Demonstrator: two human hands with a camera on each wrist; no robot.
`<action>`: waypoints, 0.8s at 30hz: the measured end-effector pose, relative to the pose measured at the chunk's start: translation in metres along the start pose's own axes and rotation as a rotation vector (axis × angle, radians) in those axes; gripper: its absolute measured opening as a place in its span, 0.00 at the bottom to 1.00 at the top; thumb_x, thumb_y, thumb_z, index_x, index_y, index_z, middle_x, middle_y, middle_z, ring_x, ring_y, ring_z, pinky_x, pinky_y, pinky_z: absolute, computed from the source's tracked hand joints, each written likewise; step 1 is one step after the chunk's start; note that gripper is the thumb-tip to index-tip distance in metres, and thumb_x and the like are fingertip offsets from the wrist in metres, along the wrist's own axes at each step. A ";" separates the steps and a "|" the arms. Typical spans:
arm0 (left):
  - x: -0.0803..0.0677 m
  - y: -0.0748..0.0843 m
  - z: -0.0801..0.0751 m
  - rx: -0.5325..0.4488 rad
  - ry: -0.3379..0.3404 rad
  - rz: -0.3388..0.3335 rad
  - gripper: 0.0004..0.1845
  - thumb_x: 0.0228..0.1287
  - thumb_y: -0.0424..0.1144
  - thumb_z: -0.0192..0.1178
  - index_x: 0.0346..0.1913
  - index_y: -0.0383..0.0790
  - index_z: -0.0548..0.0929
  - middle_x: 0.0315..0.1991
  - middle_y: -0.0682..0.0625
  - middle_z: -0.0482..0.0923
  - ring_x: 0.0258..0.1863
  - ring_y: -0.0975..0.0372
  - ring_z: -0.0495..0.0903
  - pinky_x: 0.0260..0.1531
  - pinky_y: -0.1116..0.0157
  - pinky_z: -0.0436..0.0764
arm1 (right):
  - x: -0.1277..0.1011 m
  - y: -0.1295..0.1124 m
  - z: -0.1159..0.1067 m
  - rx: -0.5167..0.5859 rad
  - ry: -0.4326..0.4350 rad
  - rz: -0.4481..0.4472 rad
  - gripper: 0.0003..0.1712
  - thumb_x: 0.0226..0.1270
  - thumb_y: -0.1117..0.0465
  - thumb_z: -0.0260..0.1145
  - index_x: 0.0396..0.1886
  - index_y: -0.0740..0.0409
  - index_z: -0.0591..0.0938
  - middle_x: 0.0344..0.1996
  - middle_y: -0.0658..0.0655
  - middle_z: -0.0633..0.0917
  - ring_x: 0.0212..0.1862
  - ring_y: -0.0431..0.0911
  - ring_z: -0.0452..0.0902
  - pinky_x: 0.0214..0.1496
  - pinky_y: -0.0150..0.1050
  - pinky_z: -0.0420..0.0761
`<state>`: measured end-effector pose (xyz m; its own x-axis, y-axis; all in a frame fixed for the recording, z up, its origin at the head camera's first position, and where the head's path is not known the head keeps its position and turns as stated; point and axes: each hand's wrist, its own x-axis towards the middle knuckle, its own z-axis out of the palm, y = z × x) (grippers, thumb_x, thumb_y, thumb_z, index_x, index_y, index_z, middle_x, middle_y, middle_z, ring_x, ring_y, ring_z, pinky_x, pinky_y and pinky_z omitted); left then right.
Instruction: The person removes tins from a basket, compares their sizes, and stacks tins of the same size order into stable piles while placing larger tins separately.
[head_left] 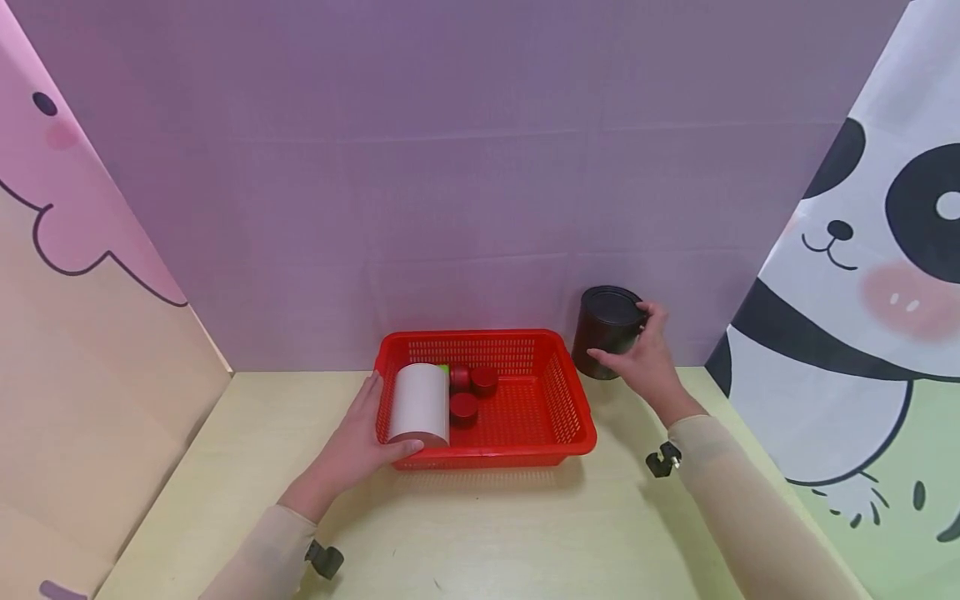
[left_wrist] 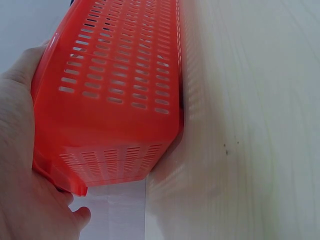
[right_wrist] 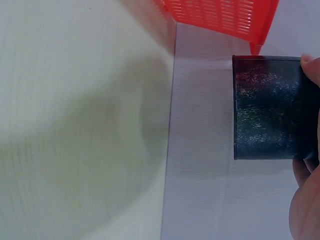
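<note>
My right hand (head_left: 641,358) grips a black cylindrical can (head_left: 600,333) with a flat lid, thumb on its near side and fingers round its right. In the right wrist view, a gap shows between the can's bottom edge and the table. At the left, my left hand (head_left: 360,442) holds the red plastic basket (head_left: 487,452) by its front-left corner, the thumb along the front rim. A white cylinder (head_left: 420,404) with a brownish-red end lies inside the basket's left part. Beside it are three small dark-red round pieces (head_left: 464,408) and a bit of something green (head_left: 445,368).
The basket stands on a pale wooden table (head_left: 480,533), close to the purple back wall (head_left: 465,167). A panda-printed panel (head_left: 847,333) rises at the right and a pink and cream panel (head_left: 90,333) at the left. The can hangs just beyond the basket's right rim.
</note>
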<state>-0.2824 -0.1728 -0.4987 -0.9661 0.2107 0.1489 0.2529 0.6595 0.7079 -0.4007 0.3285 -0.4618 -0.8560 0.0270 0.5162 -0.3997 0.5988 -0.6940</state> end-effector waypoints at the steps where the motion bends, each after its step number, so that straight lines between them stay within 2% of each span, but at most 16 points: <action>1: 0.000 0.000 0.000 -0.002 -0.001 0.000 0.75 0.56 0.66 0.82 0.92 0.43 0.41 0.91 0.43 0.43 0.87 0.42 0.50 0.68 0.38 0.81 | 0.000 0.001 0.001 0.002 -0.001 0.004 0.68 0.56 0.61 0.91 0.82 0.55 0.50 0.74 0.69 0.70 0.76 0.67 0.66 0.78 0.72 0.69; 12: 0.000 -0.001 0.000 -0.022 -0.003 0.011 0.76 0.55 0.66 0.82 0.92 0.44 0.42 0.91 0.43 0.44 0.87 0.43 0.51 0.68 0.38 0.81 | -0.005 0.010 0.008 0.014 -0.120 0.091 0.71 0.58 0.59 0.90 0.84 0.53 0.46 0.78 0.72 0.68 0.80 0.68 0.64 0.79 0.72 0.67; 24: 0.000 0.001 0.000 -0.010 -0.005 0.004 0.75 0.56 0.65 0.82 0.92 0.43 0.41 0.91 0.43 0.43 0.87 0.43 0.50 0.69 0.38 0.80 | -0.006 0.022 0.014 0.007 -0.169 0.096 0.71 0.58 0.59 0.90 0.83 0.56 0.45 0.77 0.73 0.69 0.79 0.70 0.65 0.80 0.72 0.65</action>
<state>-0.2827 -0.1724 -0.4980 -0.9650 0.2166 0.1480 0.2558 0.6513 0.7144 -0.4089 0.3305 -0.4868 -0.9331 -0.0511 0.3561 -0.3148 0.5947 -0.7397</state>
